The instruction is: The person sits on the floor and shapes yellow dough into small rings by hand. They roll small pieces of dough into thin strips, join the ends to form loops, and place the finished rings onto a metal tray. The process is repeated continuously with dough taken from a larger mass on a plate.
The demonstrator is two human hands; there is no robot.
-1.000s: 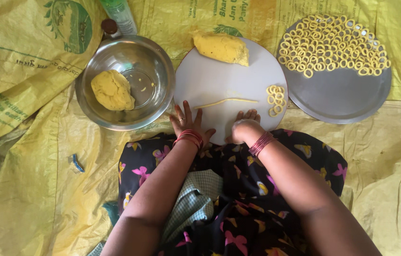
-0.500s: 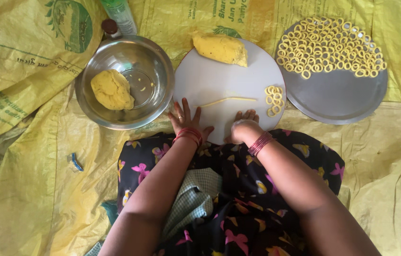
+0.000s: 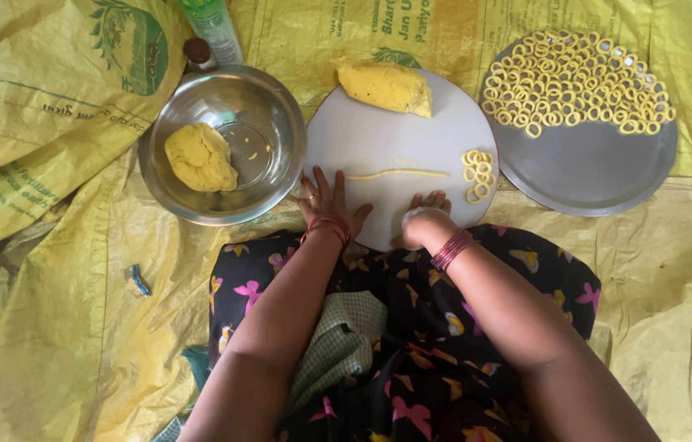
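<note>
Your dough strand point(image 3: 398, 173) lies flat on the white board point(image 3: 379, 139), its long axis running left to right across the board, ends pointing at the bowl point(image 3: 223, 143) and the small rings point(image 3: 477, 173). It sits just beyond both hands, touching neither. Your left hand point(image 3: 330, 205) rests open, fingers spread on the board's near edge. Your right hand point(image 3: 426, 214) is loosely curled, gripping nothing, near the board's near edge.

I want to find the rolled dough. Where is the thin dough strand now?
In the head view, the thin dough strand lies across the white round board, just beyond both hands, with the small pile of rings at its right end.
</note>
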